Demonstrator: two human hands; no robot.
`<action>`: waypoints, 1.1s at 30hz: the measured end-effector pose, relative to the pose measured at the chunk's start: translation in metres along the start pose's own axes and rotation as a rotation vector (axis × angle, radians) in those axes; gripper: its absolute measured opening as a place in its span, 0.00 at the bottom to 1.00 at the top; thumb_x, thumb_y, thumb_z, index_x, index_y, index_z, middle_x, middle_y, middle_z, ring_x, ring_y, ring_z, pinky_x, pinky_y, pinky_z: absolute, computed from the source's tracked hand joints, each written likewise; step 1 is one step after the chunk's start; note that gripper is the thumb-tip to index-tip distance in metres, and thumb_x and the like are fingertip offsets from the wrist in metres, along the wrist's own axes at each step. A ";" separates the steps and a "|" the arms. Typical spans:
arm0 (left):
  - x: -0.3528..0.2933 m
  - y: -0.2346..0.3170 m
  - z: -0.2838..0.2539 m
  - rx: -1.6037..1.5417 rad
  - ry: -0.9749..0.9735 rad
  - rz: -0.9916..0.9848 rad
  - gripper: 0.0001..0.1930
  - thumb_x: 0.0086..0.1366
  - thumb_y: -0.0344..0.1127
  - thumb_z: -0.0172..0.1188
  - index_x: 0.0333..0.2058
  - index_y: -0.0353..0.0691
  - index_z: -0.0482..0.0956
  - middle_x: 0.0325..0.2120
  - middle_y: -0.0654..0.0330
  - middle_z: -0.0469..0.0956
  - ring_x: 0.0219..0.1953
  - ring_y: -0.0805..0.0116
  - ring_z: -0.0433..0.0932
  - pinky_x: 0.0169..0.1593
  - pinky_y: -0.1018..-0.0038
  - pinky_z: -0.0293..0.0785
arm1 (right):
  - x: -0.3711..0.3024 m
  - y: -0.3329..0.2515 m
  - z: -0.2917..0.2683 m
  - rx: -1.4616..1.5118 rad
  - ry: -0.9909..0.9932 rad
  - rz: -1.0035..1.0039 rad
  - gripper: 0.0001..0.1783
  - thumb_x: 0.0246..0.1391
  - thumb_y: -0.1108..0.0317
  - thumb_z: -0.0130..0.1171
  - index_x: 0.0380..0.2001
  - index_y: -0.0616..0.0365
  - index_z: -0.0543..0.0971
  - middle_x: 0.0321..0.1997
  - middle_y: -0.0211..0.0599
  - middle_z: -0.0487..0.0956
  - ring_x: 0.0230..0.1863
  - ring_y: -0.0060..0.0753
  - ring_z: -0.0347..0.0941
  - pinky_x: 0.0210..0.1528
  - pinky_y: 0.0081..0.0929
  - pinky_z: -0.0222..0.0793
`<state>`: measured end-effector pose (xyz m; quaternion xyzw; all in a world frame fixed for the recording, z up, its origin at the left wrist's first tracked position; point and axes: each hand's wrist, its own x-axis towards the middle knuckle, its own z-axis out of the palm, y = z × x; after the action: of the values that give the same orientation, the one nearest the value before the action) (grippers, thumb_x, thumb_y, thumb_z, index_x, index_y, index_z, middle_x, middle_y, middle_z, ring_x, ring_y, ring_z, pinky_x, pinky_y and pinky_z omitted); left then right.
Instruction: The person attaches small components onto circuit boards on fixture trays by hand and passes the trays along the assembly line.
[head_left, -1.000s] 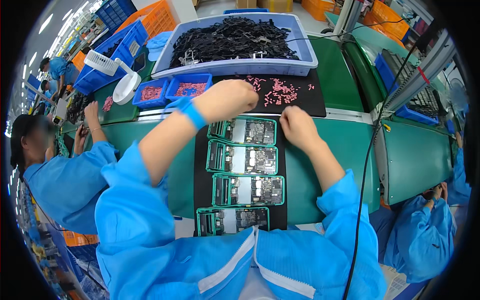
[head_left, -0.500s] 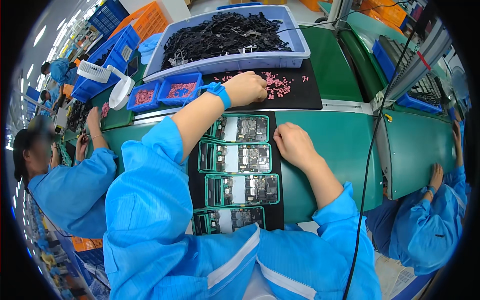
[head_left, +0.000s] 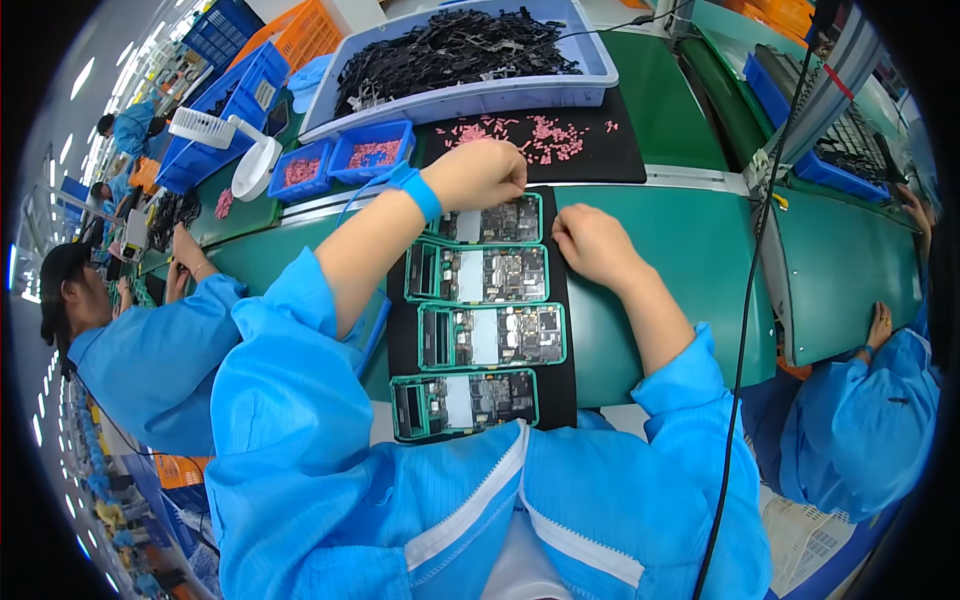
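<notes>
A column of several opened phones in green frames point(head_left: 490, 335), with circuit boards showing, lies on a black mat point(head_left: 556, 400) in front of me. My left hand point(head_left: 475, 180), a blue strap on its wrist, is over the farthest phone point(head_left: 515, 222). Its fingers are pinched together and point down at the board's upper right; whatever they hold is too small or hidden. Just right of the two far phones, my right hand point(head_left: 597, 243) rests on the green surface with curled fingers, their inside hidden. Small pink pieces point(head_left: 550, 140) lie scattered beyond my left hand.
Two small blue bins point(head_left: 372, 155) of pink pieces stand at the far left, near a white fan point(head_left: 258, 168). A large pale tub point(head_left: 470, 105) of black parts sits behind. A black cable point(head_left: 741, 350) hangs at the right. Co-workers sit on both sides.
My left hand has come back from the scattered pink pieces to the farthest phone. My right hand stays beside the phones. The whole view has shifted slightly.
</notes>
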<state>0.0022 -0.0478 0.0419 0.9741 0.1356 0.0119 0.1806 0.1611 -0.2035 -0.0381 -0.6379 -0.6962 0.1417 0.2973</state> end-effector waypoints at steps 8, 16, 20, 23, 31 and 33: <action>-0.060 0.058 0.023 -0.152 0.019 0.041 0.05 0.50 0.32 0.62 0.24 0.38 0.79 0.25 0.55 0.77 0.31 0.56 0.78 0.36 0.65 0.74 | 0.000 0.002 -0.001 0.016 0.000 0.001 0.05 0.49 0.69 0.55 0.26 0.59 0.78 0.31 0.47 0.77 0.36 0.52 0.74 0.41 0.42 0.70; -0.077 0.087 0.055 -0.054 0.062 0.111 0.02 0.49 0.28 0.61 0.23 0.37 0.79 0.24 0.56 0.76 0.31 0.55 0.77 0.37 0.64 0.74 | -0.001 0.001 0.003 -0.012 0.036 -0.009 0.06 0.49 0.70 0.54 0.27 0.60 0.78 0.32 0.47 0.77 0.37 0.52 0.74 0.41 0.43 0.70; -0.079 0.093 0.069 0.044 0.112 0.099 0.02 0.49 0.30 0.60 0.22 0.38 0.79 0.24 0.55 0.76 0.32 0.55 0.77 0.38 0.64 0.75 | -0.001 0.003 0.004 -0.020 0.029 -0.022 0.06 0.47 0.71 0.54 0.27 0.60 0.78 0.32 0.47 0.78 0.37 0.52 0.74 0.41 0.42 0.70; -0.078 0.098 0.075 0.188 0.146 0.105 0.03 0.48 0.29 0.60 0.21 0.37 0.79 0.24 0.54 0.77 0.31 0.55 0.77 0.38 0.64 0.75 | -0.002 0.003 0.005 -0.001 0.040 -0.023 0.05 0.47 0.71 0.53 0.26 0.60 0.78 0.32 0.47 0.78 0.36 0.52 0.74 0.40 0.42 0.70; -0.079 0.126 0.080 0.413 0.148 0.009 0.03 0.45 0.29 0.58 0.18 0.37 0.77 0.23 0.55 0.75 0.32 0.57 0.76 0.39 0.65 0.73 | -0.003 0.002 0.007 -0.183 0.092 -0.163 0.04 0.45 0.73 0.55 0.26 0.61 0.77 0.28 0.44 0.77 0.33 0.48 0.74 0.37 0.41 0.70; -0.082 0.132 0.081 0.468 0.164 0.027 0.03 0.46 0.30 0.58 0.18 0.39 0.77 0.23 0.56 0.75 0.32 0.59 0.76 0.38 0.67 0.72 | -0.006 0.000 0.005 -0.193 0.100 -0.145 0.04 0.45 0.73 0.56 0.26 0.61 0.77 0.28 0.44 0.77 0.33 0.48 0.74 0.36 0.40 0.70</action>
<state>-0.0367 -0.2161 0.0154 0.9869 0.1359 0.0616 -0.0615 0.1588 -0.2080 -0.0432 -0.6177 -0.7352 0.0205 0.2783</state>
